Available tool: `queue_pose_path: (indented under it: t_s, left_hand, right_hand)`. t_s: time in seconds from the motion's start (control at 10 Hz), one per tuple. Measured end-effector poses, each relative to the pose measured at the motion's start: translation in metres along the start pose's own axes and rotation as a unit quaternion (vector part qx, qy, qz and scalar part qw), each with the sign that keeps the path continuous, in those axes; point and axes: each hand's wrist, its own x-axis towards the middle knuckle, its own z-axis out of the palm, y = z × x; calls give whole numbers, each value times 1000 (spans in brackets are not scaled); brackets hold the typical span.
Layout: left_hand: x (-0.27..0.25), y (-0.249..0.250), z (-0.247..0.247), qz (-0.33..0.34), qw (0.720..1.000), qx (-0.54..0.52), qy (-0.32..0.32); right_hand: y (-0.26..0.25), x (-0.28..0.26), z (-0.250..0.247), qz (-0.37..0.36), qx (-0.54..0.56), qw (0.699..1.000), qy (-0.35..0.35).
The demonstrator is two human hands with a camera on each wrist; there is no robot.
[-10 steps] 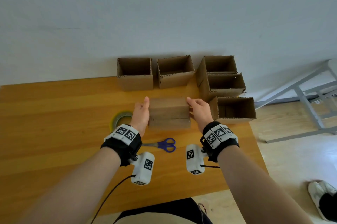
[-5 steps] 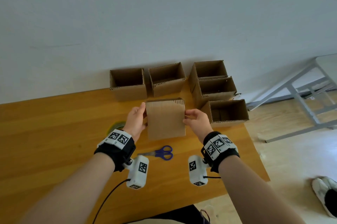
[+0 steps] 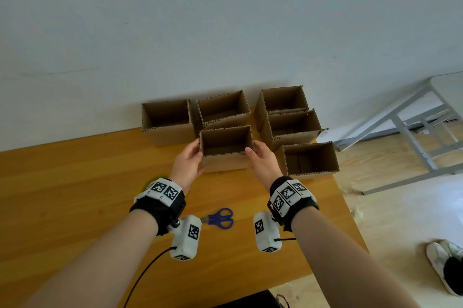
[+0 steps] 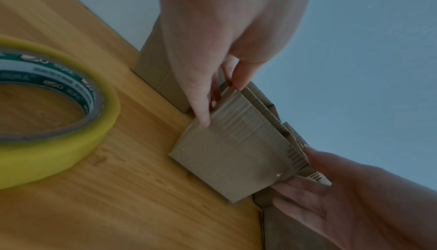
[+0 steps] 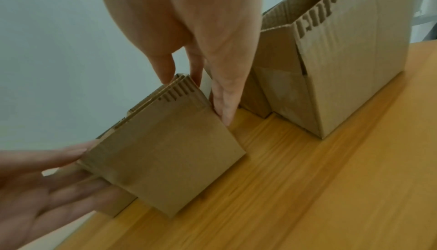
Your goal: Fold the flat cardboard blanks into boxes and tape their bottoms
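A folded cardboard box (image 3: 226,162) stands upright with its open top up, low over the wooden table (image 3: 75,182), just in front of the back row. My left hand (image 3: 188,162) presses its left side and my right hand (image 3: 263,164) its right side. Each thumb lies on the front face near a top corner. In the left wrist view the box (image 4: 236,156) shows between my left hand (image 4: 224,29) and the straight fingers of my right hand (image 4: 354,198). The right wrist view shows the box (image 5: 165,160) with my left hand's (image 5: 35,179) fingers flat along its side.
Several open boxes stand along the wall, one (image 3: 166,119) at the left and one (image 3: 310,159) near the table's right edge. Blue scissors (image 3: 220,217) lie between my wrists. A yellow tape roll (image 4: 47,141) lies left of my left hand. A metal frame (image 3: 413,127) stands on the floor.
The box lay on the table with a closed face up, was lifted and tipped toward me, and now stands open side up, farther back near the row.
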Motion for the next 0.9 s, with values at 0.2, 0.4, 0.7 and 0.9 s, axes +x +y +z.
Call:
queue_pose_path:
  t_s: [0.2,0.4,0.7,0.9]
  left_hand:
    - [11,-2,7,12,996,86,0]
    - [12,-2,12,21,991,135,-16]
    - [7,14,14,37,984,175,19]
    - [-4,29,6,68,956,287,8]
  right_hand:
    - [-2,6,6,-6,-30,999,-12]
    - [-5,9,0,-3,-44,999,-13]
    - [-8,-1,-9,-13,-101,994,-28]
    - [-25,-11,-14,-102,-215,971,-2]
